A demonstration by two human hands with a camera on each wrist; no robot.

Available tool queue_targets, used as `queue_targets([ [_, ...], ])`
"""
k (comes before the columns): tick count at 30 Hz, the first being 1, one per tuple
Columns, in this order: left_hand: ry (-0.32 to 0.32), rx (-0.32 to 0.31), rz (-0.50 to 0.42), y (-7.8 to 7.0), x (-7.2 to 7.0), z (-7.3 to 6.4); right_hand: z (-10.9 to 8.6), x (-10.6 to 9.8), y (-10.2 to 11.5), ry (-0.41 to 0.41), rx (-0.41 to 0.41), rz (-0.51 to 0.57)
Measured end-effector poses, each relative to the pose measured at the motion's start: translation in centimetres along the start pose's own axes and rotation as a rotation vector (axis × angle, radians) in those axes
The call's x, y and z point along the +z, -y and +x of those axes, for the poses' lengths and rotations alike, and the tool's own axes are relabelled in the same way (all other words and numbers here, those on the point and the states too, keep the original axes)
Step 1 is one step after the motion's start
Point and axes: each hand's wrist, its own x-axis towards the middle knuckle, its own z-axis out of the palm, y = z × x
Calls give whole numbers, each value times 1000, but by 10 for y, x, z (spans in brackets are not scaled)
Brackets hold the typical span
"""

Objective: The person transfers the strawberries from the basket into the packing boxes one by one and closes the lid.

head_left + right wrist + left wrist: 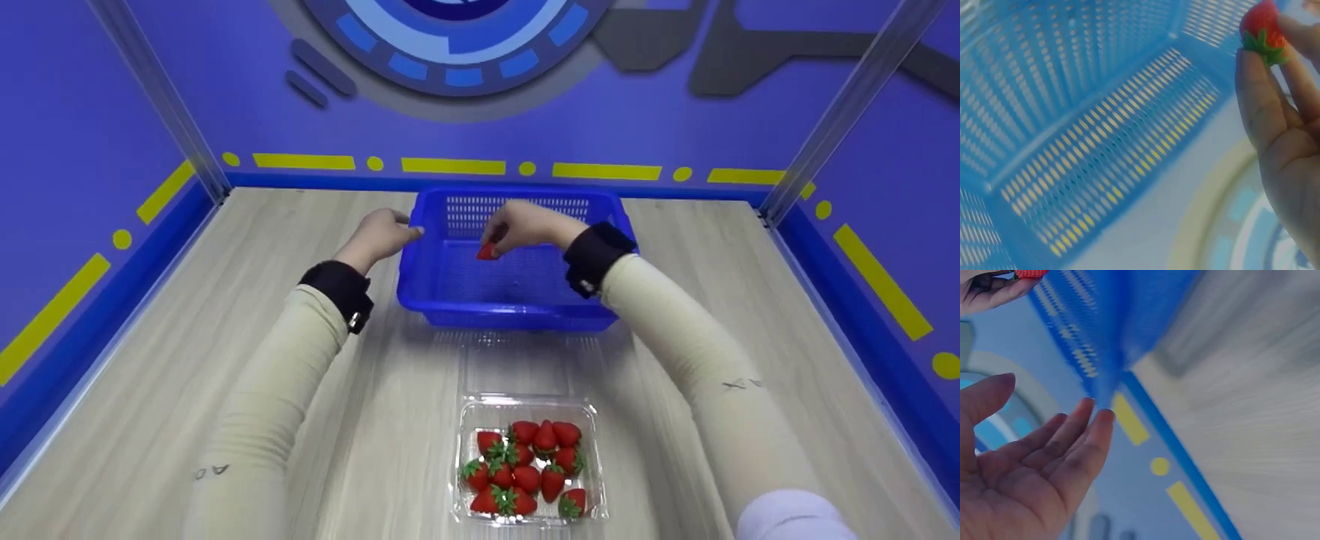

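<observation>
My right hand (523, 223) pinches a red strawberry (487, 252) between thumb and fingers, over the inside of a blue plastic basket (517, 308). In the right wrist view the strawberry (1264, 31) shows its green leaves toward the fingers, with the slotted basket wall (1100, 146) beside it. At the basket's left rim is my left hand (381, 234), fingertips right at the edge. The left wrist view shows this hand (1039, 467) with fingers extended and nothing held.
Nearer to me on the wooden table (375, 450) lies a clear plastic box (529, 401) with several strawberries (527, 478) in it. Blue panels (465, 135) with yellow marks stand behind and at both sides.
</observation>
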Motion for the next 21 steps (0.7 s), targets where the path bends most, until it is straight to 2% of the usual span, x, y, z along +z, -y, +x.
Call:
queue_targets([
  [6,12,96,-67,-18,-12,-21,-46,-21,12,-90,-55,-2],
  [9,24,126,-99,-25,-16,-35,-70,-25,22,-115,-72,-3],
  [13,33,183,-102,-34,-21,-56,-103,-22,34,-155,-137,8],
  [17,113,210,-144,-39,-19,-77,-136,-7,43,-176,-227,21],
  [21,226,226,-160,-33,-7,-99,-165,17,47,-174,-319,-19],
])
